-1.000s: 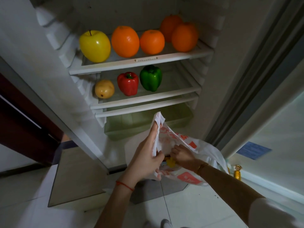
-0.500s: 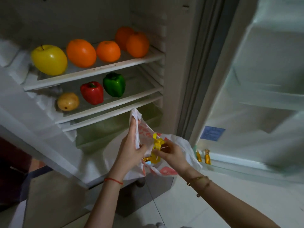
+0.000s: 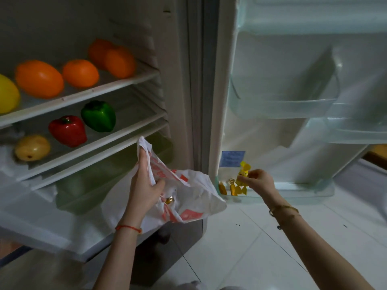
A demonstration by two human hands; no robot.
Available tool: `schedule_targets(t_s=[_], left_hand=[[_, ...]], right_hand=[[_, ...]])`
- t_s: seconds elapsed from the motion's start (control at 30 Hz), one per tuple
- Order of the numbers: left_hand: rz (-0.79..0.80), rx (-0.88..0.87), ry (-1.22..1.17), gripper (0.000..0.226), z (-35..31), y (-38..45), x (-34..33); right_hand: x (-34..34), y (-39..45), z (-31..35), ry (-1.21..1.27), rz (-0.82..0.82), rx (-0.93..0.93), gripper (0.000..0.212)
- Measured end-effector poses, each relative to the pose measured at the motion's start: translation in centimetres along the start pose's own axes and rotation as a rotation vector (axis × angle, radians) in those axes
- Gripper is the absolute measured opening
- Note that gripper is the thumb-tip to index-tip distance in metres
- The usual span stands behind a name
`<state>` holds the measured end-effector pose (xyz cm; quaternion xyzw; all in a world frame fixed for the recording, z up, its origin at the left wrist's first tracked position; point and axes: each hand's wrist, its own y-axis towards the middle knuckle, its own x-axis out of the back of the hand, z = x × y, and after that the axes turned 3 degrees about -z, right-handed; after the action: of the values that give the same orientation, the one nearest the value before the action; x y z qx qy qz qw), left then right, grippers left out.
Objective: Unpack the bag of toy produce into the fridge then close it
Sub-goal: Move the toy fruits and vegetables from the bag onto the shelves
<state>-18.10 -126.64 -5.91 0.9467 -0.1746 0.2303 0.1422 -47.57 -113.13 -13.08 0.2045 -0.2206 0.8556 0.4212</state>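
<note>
While oranges and peppers already fill the shelves, the left hand clamps the plastic bag, one wrapped piece inside; the right hand pinches a yellow wrapped candy above the bottom door bin, door still open

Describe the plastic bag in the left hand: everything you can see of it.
The thin white plastic bag with red-orange print hangs crumpled and open-mouthed in front of the fridge's lower drawer. The left hand grips its bunched upper edge, one handle sticking up above the fingers. A small gold-wrapped item shows inside. The right hand is clear of it, holding a yellow wrapped piece by the door shelf.
</note>
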Motion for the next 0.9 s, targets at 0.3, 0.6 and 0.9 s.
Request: schedule_targets(t_s=[0.3,0.6,0.9], left_hand=[[-0.018,0.02,0.015,0.11,0.0,-0.1,0.6],[-0.014,0.026,0.005,0.111,1.2,-0.8,1.4],[0.008,0.075,-0.016,0.113,1.9,-1.2,2.7]], right_hand=[[-5.0,4.0,-1.0,-0.395,0.168,-0.067,0.033],[-6.2,4.0,-1.3,-0.609,0.196,0.035,0.041],[-4.9,-2.3,5.6,-0.411,-0.21,0.603,0.032]])
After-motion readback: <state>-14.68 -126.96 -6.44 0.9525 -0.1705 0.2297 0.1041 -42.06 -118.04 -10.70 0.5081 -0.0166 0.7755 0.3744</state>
